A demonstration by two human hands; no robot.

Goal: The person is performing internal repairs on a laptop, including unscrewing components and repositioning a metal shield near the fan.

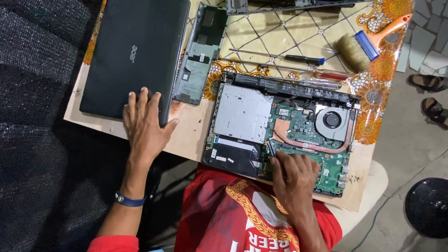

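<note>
- The opened laptop base (280,130) lies on the table (196,135), just in front of the person, with its green circuit board, copper heat pipe and round fan (332,120) laid bare.
- The right hand (293,179) rests on the near edge of the board, fingers (275,161) curled down onto a small part by the dark slot; whether they pinch it I cannot tell.
- The left hand (145,122) lies flat and released, fingers spread, on the near corner of the black laptop lid (133,56), well apart from the base.
- The board looks thin, stiff and fragile; it is best held by its edges or by the plastic frame, never by the fan or the pipe.
- Two screwdrivers (298,59) and a brush (368,44) lie beyond the base.
</note>
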